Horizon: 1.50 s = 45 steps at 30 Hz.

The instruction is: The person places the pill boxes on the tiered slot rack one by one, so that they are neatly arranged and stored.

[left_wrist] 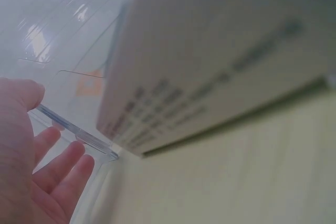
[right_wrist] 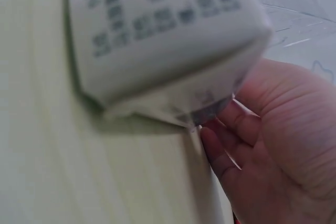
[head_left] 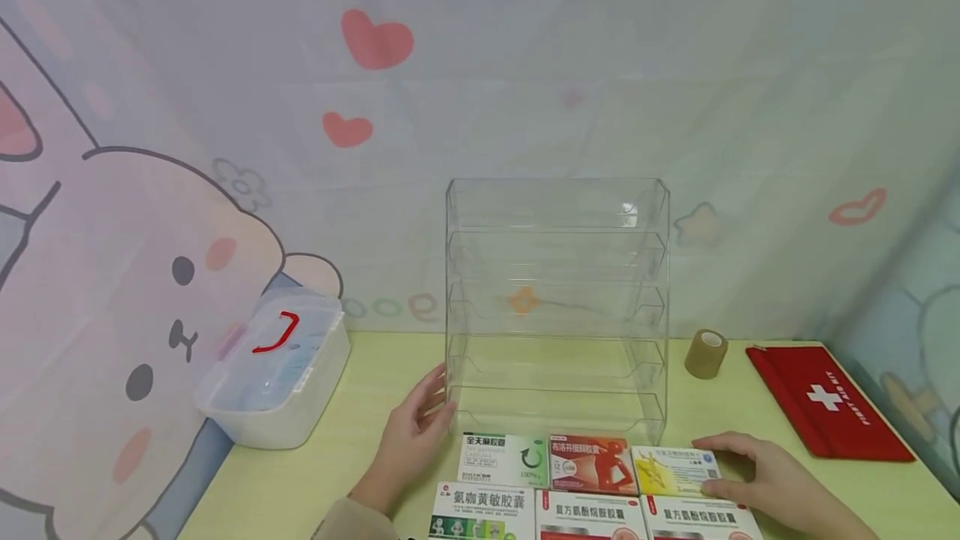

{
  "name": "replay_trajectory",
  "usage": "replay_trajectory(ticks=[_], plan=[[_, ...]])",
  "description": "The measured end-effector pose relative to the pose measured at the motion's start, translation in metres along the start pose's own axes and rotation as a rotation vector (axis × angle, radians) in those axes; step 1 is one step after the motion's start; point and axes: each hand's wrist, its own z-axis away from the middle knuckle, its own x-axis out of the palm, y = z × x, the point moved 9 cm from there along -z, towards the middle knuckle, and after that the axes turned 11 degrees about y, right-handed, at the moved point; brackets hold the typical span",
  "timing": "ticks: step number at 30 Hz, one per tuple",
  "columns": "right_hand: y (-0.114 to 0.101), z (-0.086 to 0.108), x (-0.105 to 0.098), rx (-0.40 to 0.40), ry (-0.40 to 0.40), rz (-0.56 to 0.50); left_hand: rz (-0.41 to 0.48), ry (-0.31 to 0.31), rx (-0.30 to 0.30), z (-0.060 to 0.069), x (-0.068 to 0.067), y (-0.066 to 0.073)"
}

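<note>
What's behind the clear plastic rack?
Through the clear rack, you can see the patterned backdrop and yellow-green tabletop. The medicine boxes hide whatever sits directly behind them at its base.

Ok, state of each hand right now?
Left hand: holding the clear tiered rack by its side.
Right hand: holding the white-and-yellow medicine box.

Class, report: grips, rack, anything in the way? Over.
Left grip on clear rack. Right grip on yellow-and-white box. Rack upright; medicine boxes crowd its front.
</note>
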Motion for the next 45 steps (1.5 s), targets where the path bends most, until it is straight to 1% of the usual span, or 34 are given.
replay_trajectory(ticks=[5, 10, 12, 16, 19, 23, 29, 31, 36, 38, 41, 45], plan=[[-0.002, 0.001, -0.001, 0.018, 0.017, -0.025, 0.0, 0.01, 0.039, 0.0, 0.001, 0.0], [-0.001, 0.001, -0.001, 0.021, 0.044, -0.069, 0.003, 0.015, 0.022, 0.0, 0.0, -0.002], [0.001, 0.001, -0.002, 0.039, 0.068, -0.082, 0.004, 0.018, 0.01, 0.0, 0.0, -0.002], [0.003, 0.001, -0.009, 0.077, 0.148, -0.104, 0.004, 0.016, 0.005, 0.0, 0.0, 0.0], [0.002, 0.002, -0.015, 0.09, 0.198, -0.12, 0.008, 0.008, 0.005, -0.001, 0.001, 0.002], [-0.002, 0.002, -0.021, 0.079, 0.216, -0.13, -0.008, 0.004, 0.015, -0.002, 0.0, 0.007], [-0.016, 0.005, -0.035, 0.004, 0.27, -0.122, -0.037, 0.018, 0.028, -0.004, -0.004, 0.009], [-0.023, 0.007, -0.039, -0.037, 0.289, -0.117, -0.041, 0.025, 0.031, -0.004, -0.005, 0.008], [-0.045, 0.013, -0.049, -0.108, 0.333, -0.136, -0.037, 0.026, 0.0, -0.002, -0.004, 0.002], [-0.055, 0.015, -0.052, -0.135, 0.367, -0.156, -0.033, 0.026, -0.011, -0.001, -0.004, 0.0], [-0.072, 0.019, -0.058, -0.186, 0.441, -0.156, -0.016, 0.018, -0.019, 0.0, -0.001, -0.001], [-0.098, 0.022, -0.068, -0.264, 0.537, -0.174, 0.001, 0.006, -0.009, 0.001, 0.002, 0.002]])
